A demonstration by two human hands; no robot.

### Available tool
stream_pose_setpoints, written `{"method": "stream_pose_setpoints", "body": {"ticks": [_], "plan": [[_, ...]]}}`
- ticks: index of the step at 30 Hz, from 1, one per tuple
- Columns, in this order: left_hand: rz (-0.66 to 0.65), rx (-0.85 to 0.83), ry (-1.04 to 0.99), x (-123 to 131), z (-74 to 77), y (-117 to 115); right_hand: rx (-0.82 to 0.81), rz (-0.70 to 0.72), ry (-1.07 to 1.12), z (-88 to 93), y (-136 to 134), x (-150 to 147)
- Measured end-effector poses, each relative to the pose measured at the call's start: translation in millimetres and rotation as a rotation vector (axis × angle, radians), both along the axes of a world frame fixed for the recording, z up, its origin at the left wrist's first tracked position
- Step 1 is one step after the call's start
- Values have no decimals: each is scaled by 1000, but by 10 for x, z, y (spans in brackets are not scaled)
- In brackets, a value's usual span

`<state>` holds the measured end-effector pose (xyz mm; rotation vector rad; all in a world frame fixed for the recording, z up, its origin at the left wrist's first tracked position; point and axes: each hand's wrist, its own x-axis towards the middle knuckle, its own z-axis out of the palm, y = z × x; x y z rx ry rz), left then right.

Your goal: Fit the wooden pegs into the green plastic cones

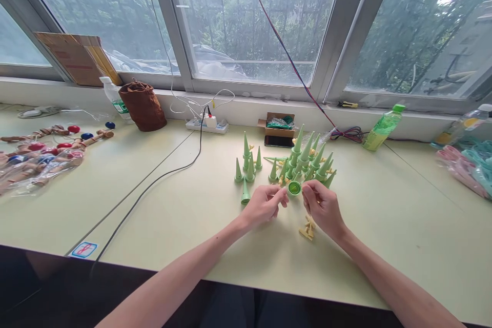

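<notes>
My left hand (264,204) and my right hand (322,206) meet over the pale green table (184,210), both pinching a green cone-shaped plastic spike (294,187) whose open round end faces me. Just behind it stand several more green cone spikes (307,159), some stacked, some upright (246,164). One spike (245,196) lies near my left hand. A small heap of yellow plastic pieces (307,229) lies under my right wrist.
A power strip (206,124) with a black cable (154,184) sits by the window sill. A brown pouch (143,105), a phone (279,141), a small cardboard box (277,122), a green bottle (383,128) and bagged wooden toys (38,156) lie around.
</notes>
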<state>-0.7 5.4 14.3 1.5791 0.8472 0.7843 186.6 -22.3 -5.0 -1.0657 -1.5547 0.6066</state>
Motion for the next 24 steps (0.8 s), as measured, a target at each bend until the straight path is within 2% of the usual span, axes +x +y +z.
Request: {"method": "stream_pose_setpoints", "body": {"ticks": [3,6,16,24], "plan": [[-78,-218,-80,-2,3,14,29,25,-52,9,-8,7],[-131,-310,-120,-6,9,16,43,54,-125,14,-17,7],[-156,-331,-178,-45,-52,55,14,82,-149,37,-16,-12],[-140,-293,-166,-70,-31,51,28,61,-204,15,-4,-4]]}}
